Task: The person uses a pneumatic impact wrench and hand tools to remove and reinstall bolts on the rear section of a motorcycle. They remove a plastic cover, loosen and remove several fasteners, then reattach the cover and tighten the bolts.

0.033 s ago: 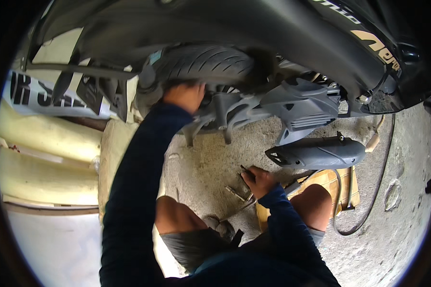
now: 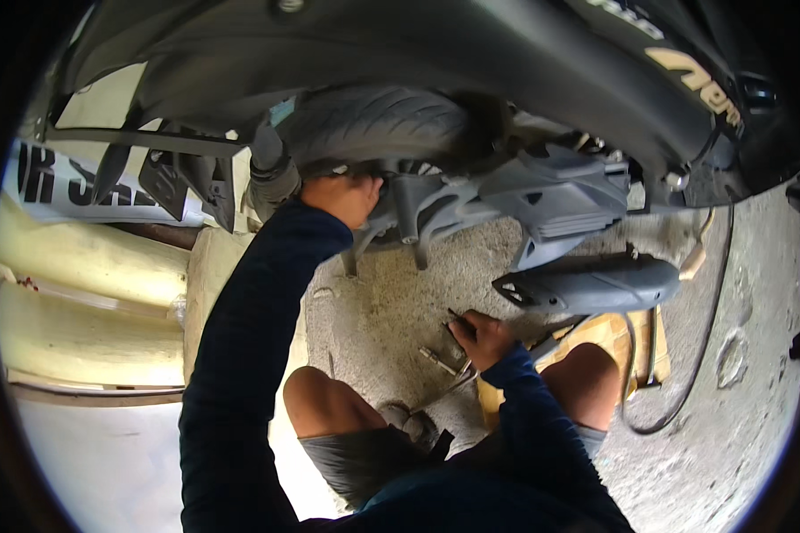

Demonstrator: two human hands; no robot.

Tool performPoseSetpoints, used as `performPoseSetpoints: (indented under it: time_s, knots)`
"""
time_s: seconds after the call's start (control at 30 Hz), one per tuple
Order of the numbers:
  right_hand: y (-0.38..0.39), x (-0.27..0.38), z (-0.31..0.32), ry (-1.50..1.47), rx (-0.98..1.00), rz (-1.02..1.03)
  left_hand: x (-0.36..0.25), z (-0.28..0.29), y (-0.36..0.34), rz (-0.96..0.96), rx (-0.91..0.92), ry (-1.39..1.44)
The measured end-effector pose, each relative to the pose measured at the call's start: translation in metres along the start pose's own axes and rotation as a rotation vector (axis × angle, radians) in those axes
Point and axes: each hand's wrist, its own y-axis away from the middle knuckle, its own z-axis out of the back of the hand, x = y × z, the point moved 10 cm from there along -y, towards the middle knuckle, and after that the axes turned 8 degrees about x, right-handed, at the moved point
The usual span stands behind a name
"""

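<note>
My left hand [image 2: 342, 201] reaches in beside the rear tyre [image 2: 373, 124] of a dark motor scooter. Its fingers curl inward between the shock absorber [image 2: 272, 178] and the grey swingarm [image 2: 431, 209]. What they grip, if anything, is hidden behind the hand. Low over the concrete, my right hand [image 2: 484, 341] is closed around a thin dark tool [image 2: 456, 315], whose tip sticks out past the thumb; its exact kind does not show. A metal socket-like piece [image 2: 440, 360] lies on the floor just left of that hand.
A detached grey cover [image 2: 591, 284] rests on the floor right of my right hand. Beneath my right knee is a sheet of cardboard [image 2: 649, 342], with a black hose [image 2: 684, 409] looping past it. A pale yellow roll [image 2: 89, 338] and a printed banner [image 2: 71, 191] are at the left.
The view has shifted slightly, and my left hand sits a little lower, with its wrist turned. My right hand keeps its place and its hold on the thin tool.
</note>
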Motion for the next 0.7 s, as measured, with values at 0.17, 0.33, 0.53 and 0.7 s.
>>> performPoseSetpoints:
  time_s: [0.17,0.33,0.53,0.7]
  knots:
    - [0.007,-0.016,0.015,0.066,-0.025,-0.084,0.007,-0.024,-0.016,0.306,0.118,0.195]
    - [0.001,-0.014,0.006,0.106,0.012,-0.037,-0.040,0.010,-0.056,0.149,0.057,0.329]
    - [0.011,-0.019,0.026,0.135,-0.050,-0.079,0.029,-0.037,0.019,0.216,0.444,0.011]
    - [0.009,-0.032,0.023,0.201,-0.002,-0.109,0.007,-0.004,0.022,0.181,0.165,0.128]
